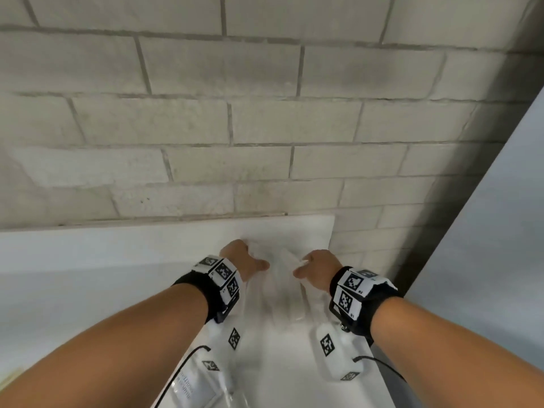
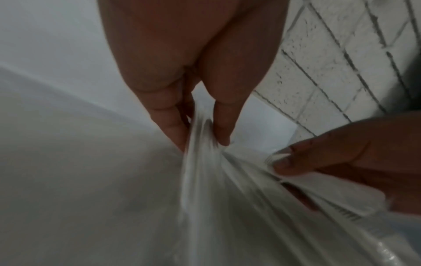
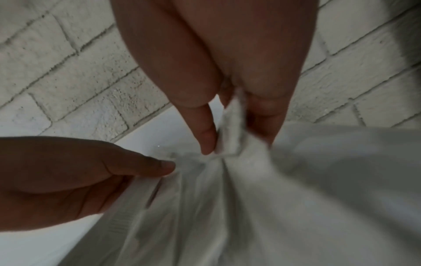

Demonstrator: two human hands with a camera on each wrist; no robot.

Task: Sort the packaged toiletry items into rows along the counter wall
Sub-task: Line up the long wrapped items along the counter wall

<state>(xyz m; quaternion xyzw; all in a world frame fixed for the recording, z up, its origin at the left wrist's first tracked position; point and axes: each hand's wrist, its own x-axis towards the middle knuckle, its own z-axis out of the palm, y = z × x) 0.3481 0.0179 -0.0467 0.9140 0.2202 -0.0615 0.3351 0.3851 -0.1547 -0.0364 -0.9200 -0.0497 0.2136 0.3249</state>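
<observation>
both hands pinching one clear plastic bag over the counter

from the head view i see my left hand (image 1: 245, 259) and my right hand (image 1: 316, 267) side by side above the white counter (image 1: 88, 260), close to the brick wall (image 1: 265, 113). between them hangs a clear plastic bag (image 1: 278, 293), blurred and hard to read.

my left wrist view shows the bag's upper edge (image 2: 205, 162) gathered into folds and caught between the left thumb and the left fingers (image 2: 168, 118), which are closed on the film. the plastic runs down and away from that pinch toward the camera. my right hand (image 2: 341, 162) appears at the right of this view, its thumb pressed onto another part of the same edge.

my right wrist view shows the same from the other side: a bunched strip of the bag (image 3: 232, 129) sits clamped between the right thumb and the right fingers (image 3: 266, 117), the rest of the film fanning out below. my left hand (image 3: 68, 176) comes in from the left there, thumb tip against the crumpled plastic just beside my right pinch.

so the two pinches are near each other on the bag's top edge, with the film stretched between and beneath them. what is inside the bag i cannot tell. at the bottom of the head view a packaged item with printed text (image 1: 191, 390) lies on the counter.
</observation>
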